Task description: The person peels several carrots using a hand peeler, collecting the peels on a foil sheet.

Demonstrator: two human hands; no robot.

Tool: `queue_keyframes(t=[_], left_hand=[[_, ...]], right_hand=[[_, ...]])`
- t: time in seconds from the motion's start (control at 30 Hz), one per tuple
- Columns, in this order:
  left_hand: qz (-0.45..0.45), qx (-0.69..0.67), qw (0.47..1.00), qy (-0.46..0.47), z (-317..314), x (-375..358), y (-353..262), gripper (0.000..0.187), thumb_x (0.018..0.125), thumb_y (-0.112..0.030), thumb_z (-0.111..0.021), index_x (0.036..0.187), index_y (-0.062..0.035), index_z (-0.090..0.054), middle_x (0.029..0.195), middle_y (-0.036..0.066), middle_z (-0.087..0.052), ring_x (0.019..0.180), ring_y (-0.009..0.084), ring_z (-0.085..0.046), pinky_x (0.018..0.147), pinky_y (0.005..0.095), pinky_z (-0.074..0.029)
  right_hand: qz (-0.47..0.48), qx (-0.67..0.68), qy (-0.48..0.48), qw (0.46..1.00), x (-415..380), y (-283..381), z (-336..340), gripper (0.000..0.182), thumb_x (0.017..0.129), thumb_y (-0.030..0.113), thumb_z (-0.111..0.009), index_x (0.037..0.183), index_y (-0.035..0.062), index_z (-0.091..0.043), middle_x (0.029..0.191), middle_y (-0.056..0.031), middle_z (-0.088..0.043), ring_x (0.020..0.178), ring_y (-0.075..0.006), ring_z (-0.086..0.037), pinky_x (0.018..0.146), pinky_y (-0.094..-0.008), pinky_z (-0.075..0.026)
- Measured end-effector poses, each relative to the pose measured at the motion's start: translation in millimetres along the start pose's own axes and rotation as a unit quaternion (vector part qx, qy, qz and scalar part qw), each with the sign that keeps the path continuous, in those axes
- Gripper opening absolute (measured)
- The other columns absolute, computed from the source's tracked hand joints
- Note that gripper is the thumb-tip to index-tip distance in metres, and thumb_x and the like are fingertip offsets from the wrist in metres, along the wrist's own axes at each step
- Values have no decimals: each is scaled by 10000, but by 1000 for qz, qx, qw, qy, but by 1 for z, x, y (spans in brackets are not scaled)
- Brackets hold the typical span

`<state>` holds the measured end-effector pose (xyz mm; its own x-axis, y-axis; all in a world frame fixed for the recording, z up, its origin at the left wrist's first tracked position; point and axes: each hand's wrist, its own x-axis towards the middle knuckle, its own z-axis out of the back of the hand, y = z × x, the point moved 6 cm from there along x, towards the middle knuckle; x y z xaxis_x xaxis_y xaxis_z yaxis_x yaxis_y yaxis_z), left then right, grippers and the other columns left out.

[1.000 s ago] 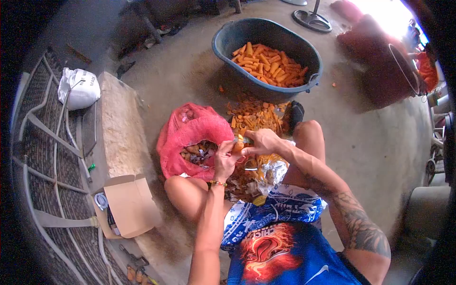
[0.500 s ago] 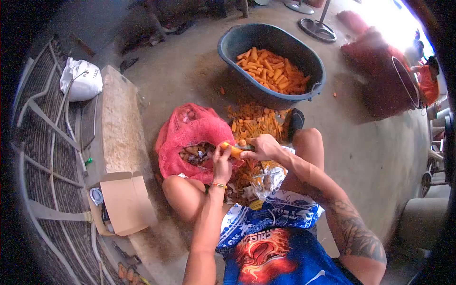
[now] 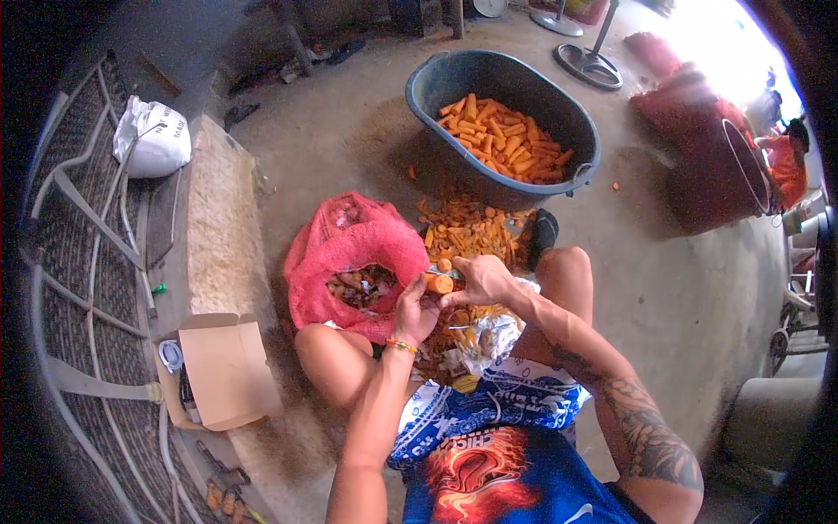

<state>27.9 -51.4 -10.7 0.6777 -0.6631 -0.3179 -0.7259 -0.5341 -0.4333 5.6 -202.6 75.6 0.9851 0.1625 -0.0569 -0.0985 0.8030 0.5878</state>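
Observation:
My left hand (image 3: 417,312) is wrapped around a peeled carrot (image 3: 439,284), whose cut round end points toward my right hand. My right hand (image 3: 482,281) is closed around a small bladed tool (image 3: 456,273); its thin edge shows beside the carrot, and the fingers hide the rest. Below and beyond both hands lies a heap of carrot peelings and cut ends (image 3: 476,229). Left of my hands sits a red mesh sack (image 3: 349,247), its mouth rolled open over unpeeled carrots (image 3: 349,284).
Farther ahead, a dark oval tub (image 3: 428,113) holds many peeled carrots (image 3: 502,135). Crumpled silver wrapping (image 3: 489,341) lies between my legs. To the left are an open cardboard box (image 3: 231,371), a concrete ledge (image 3: 223,227) and a white sack (image 3: 150,135). A large dark red container (image 3: 698,179) stands right.
The carrot has turned from lying lengthwise across my view to showing its cut end. My left hand has moved slightly right and down, and the right hand stays close beside it.

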Motion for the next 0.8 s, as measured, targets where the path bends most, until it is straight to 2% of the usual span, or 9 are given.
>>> queue_keyframes(t=[0.17, 0.27, 0.5, 0.6, 0.63, 0.67, 0.7, 0.73, 0.8], left_hand=[[11, -20, 1000, 13, 2, 2, 0, 340, 1042, -289, -540, 1240, -25, -623, 1138, 85, -693, 1000, 205, -669, 845, 332, -545], [15, -35, 999, 15, 0, 0, -3, 363, 1032, -321, -555, 1212, -17, -639, 1142, 86, -694, 1002, 202, -667, 846, 332, -540], [21, 20, 999, -21, 3, -3, -6, 330, 1016, -332, -580, 1178, -54, -652, 1129, 76, -694, 982, 200, -666, 847, 337, -543], [-10, 112, 993, -25, 18, -7, 9, 316, 1020, -331, -570, 1200, -78, -626, 1094, 56, -683, 955, 193, -669, 844, 351, -550], [-21, 149, 988, -20, 19, -9, 12, 319, 1021, -335, -567, 1212, -84, -614, 1081, 48, -677, 942, 190, -670, 843, 358, -553], [26, 86, 995, -49, 25, -11, 22, 338, 1024, -358, -562, 1217, -86, -611, 1084, 50, -676, 923, 189, -670, 833, 361, -556], [63, 72, 991, -91, -1, -20, 20, 389, 1023, -423, -555, 1217, -91, -611, 1049, 47, -683, 891, 176, -666, 787, 340, -553], [131, 85, 982, -111, 15, -23, 25, 304, 1025, -368, -562, 1150, -100, -635, 1042, 48, -708, 998, 182, -646, 912, 366, -508], [141, 173, 964, -142, 34, -30, 26, 299, 1010, -387, -584, 1125, -116, -639, 943, 35, -708, 848, 161, -664, 789, 346, -544]], right_hand=[[27, -27, -15, 999, -2, 1, -4, 669, 828, 744, -604, 985, 102, -711, 628, -209, -635, 615, -428, -648, 572, -511, -511], [28, -73, 6, 997, 0, -4, -9, 625, 855, 715, -590, 981, 122, -741, 585, -205, -614, 570, -425, -633, 552, -514, -508], [11, 19, -76, 997, -3, -7, -7, 652, 831, 684, -642, 1198, 145, -661, 751, -205, -689, 705, -448, -671, 627, -530, -532], [18, 51, -4, 999, -4, 4, -9, 623, 839, 646, -653, 1193, 134, -666, 762, -213, -689, 712, -438, -675, 646, -527, -536], [18, 51, 54, 997, -3, 0, -12, 603, 844, 613, -660, 1199, 126, -665, 779, -236, -685, 739, -428, -683, 673, -524, -539], [5, 80, 59, 995, -2, -5, -14, 599, 842, 608, -667, 1128, 82, -694, 760, -256, -669, 742, -407, -692, 683, -518, -538], [-27, 75, 88, 993, 0, -31, -22, 604, 848, 613, -660, 1082, 59, -704, 751, -258, -666, 738, -404, -694, 687, -516, -538], [-59, 68, 117, 989, 3, -58, -30, 614, 853, 618, -652, 1036, 35, -713, 741, -259, -663, 734, -401, -696, 690, -513, -537], [-190, 112, 38, 975, 3, -76, 12, 580, 920, 561, -620, 935, -8, -729, 728, -200, -696, 691, -306, -715, 641, -457, -546]])
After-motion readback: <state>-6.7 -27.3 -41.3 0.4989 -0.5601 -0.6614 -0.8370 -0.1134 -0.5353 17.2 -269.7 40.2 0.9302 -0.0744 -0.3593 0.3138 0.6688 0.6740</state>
